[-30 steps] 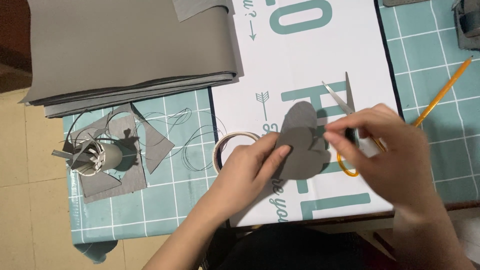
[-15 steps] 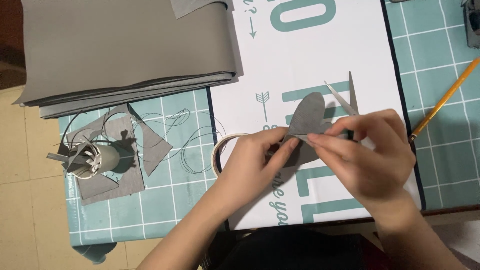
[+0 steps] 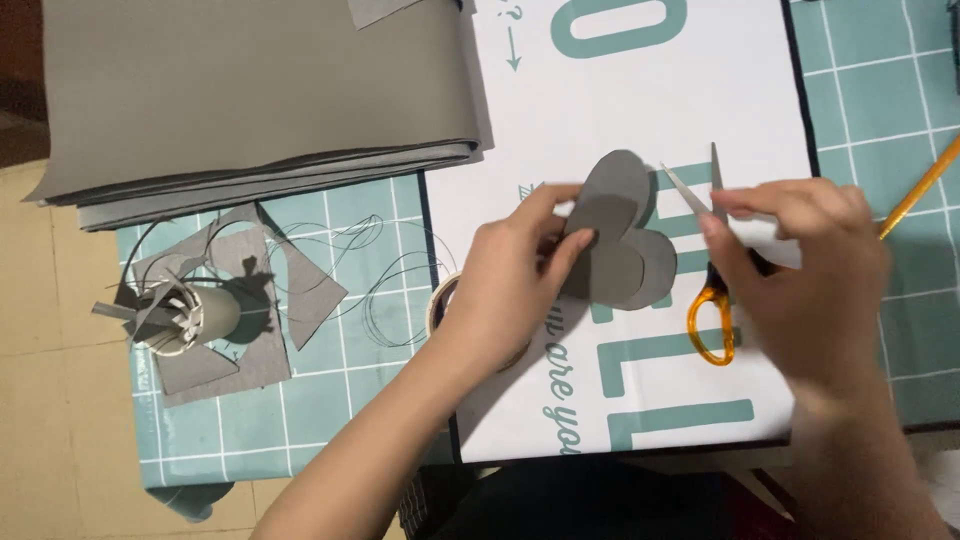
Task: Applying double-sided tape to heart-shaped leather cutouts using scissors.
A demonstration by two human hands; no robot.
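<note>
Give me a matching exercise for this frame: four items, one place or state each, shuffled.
Items:
1. grey rounded cutouts
2. scissors
3. cardboard tube
4. stack of grey sheets

Places or states:
A. upper left, overlapping the mat's far edge
B. pinched in the left hand
C. lying on grey scraps, strips sticking out
D. blades open, under the right hand

Pairs: 1-B, 2-D, 3-C, 4-A

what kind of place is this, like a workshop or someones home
Probably a home craft table: a teal gridded cutting mat, a stack of grey fabric sheets, orange-handled scissors, and the left hand holding rounded grey cut-outs.
</note>
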